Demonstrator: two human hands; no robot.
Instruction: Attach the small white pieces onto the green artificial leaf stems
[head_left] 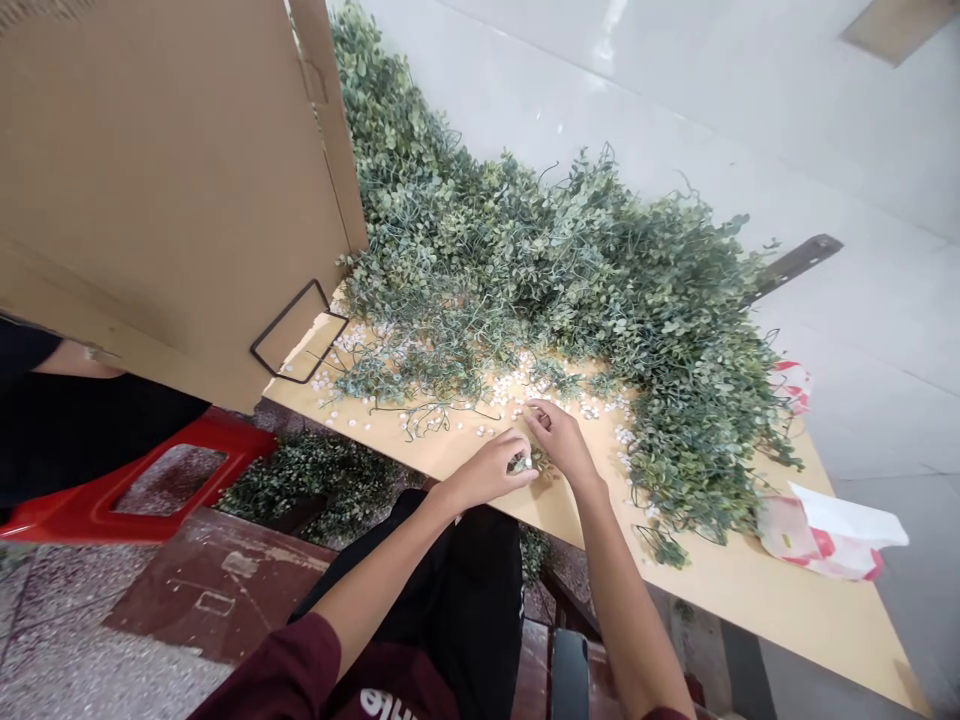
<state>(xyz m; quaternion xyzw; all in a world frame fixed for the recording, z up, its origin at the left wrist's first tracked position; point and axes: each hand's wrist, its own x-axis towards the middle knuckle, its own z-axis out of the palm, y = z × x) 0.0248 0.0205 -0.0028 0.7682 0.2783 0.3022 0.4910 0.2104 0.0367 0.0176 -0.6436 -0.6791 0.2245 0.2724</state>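
My left hand (491, 465) is pinched on a small green sprig with a white bead (521, 463) just above the wooden table (787, 590). My right hand (559, 440) sits right beside it, fingers curled, touching the same sprig. Loose white beads (517, 390) lie scattered on the table just beyond both hands. A large heap of artificial green foliage (570, 260) covers the far part of the table.
A big cardboard box (165, 190) stands at the left, against the table edge. A red plastic stool (150, 480) and more greenery (315, 475) are on the floor at the left. Red-and-white plastic bags (825, 530) lie at the table's right end. Another person's dark clothing shows at far left.
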